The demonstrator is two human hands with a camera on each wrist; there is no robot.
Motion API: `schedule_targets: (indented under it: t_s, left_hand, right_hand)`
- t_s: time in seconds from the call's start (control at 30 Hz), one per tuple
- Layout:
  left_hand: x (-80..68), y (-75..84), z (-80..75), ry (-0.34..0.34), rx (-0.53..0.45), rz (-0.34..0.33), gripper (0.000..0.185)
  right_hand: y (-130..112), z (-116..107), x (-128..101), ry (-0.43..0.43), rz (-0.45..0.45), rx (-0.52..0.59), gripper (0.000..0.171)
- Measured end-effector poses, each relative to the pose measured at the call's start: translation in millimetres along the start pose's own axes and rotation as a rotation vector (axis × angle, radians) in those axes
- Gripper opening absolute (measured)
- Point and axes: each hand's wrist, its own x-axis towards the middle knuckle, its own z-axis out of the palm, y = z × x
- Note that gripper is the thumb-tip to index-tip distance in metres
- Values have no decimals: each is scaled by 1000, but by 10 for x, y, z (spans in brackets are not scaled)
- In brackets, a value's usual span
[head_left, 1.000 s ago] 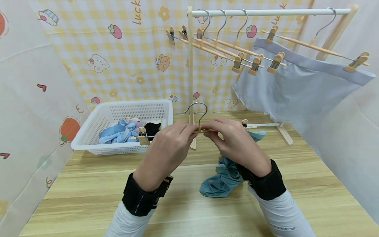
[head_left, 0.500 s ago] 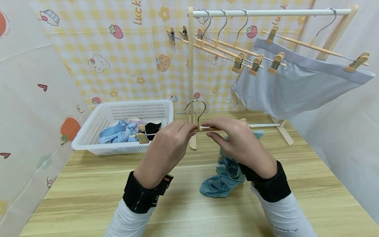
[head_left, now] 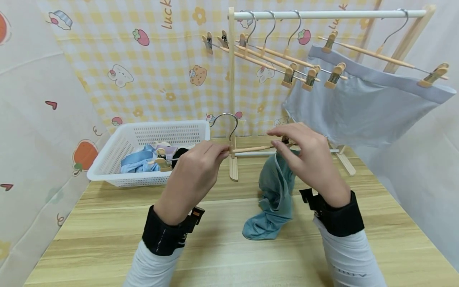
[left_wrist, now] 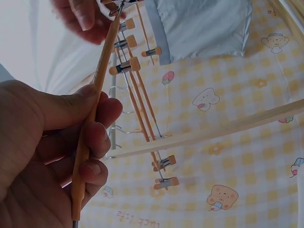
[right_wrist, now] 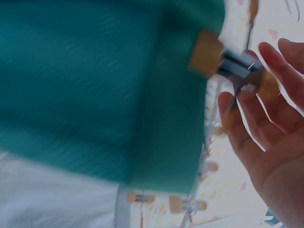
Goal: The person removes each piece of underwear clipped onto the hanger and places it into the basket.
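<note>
A clip hanger with a wooden bar and metal hook is held up over the table. My left hand grips the bar near the hook; in the left wrist view, thumb and curled fingers wrap the wood. One clip at the left end appears in front of the basket. At the other end a clip bites the edge of a teal garment, which hangs down to the table. Around that clip my right hand has its fingers spread, with no grip visible.
A white perforated basket with blue, lilac and black clothes stands at the left. Behind, a rack with a white rail carries several clip hangers, one with a pale blue garment. The wooden table extends beneath.
My right hand has moved right from the middle of the hanger to its right clip. The left hand has shifted slightly left with the hanger, lifting the teal garment partly off the table.
</note>
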Motion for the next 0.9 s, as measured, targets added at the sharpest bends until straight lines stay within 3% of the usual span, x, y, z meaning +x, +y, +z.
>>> schedule_targets:
  t_s: [0.2, 0.4, 0.63, 0.9]
  left_hand:
    - [-5, -58, -67, 10, -57, -19, 12]
    - [-6, -87, -90, 16, -91, -31, 12]
    - [-15, -93, -117, 16, -116, -50, 11]
    - [-15, -93, -126, 9, -131, -51, 11]
  right_hand:
    - [101, -64, -8, -53, 132, 31, 21]
    - [198, -89, -16, -100, 191, 125, 21]
    - [264, -48, 0, -89, 199, 252, 13]
    - [313, -13, -5, -58, 175, 288, 11]
